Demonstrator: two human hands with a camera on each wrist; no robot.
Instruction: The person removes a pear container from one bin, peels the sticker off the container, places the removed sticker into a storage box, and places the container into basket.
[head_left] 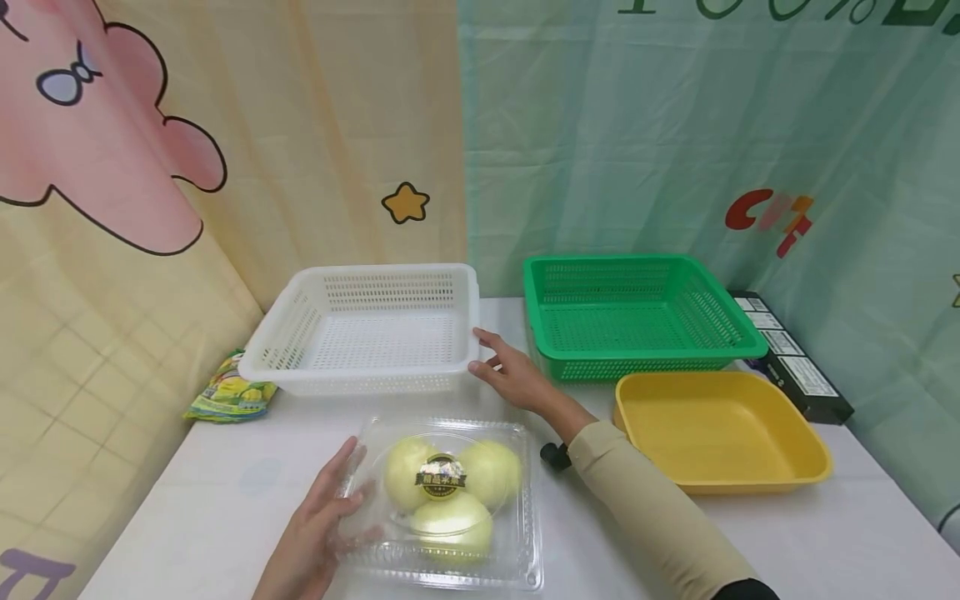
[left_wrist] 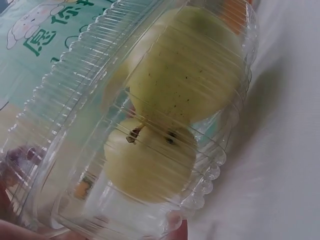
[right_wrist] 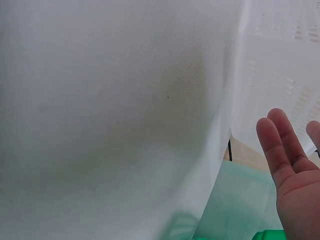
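My left hand (head_left: 315,517) grips the left edge of a clear plastic fruit box (head_left: 517,508), with some fingers showing through the plastic. Inside lie pale yellow-green round fruits (head_left: 453,521), and a dark label (head_left: 441,476) sits on the lid. The left wrist view shows the ribbed side of the box (left_wrist: 65,95) close up and the fruits' dark stems. My right hand (head_left: 517,375) reaches to the right rim of a white perforated basket (head_left: 360,379), its fingers extended and loosely spread. Whether the fingertips touch the rim I cannot tell.
Right of the white basket stands a green perforated basket (head_left: 645,354), with a yellow basin (head_left: 723,483) in front. A black box with white labels (head_left: 806,375) lies along the right edge. A colourful packet (head_left: 236,392) sits at the left. Curtains hang behind the white table (head_left: 225,483).
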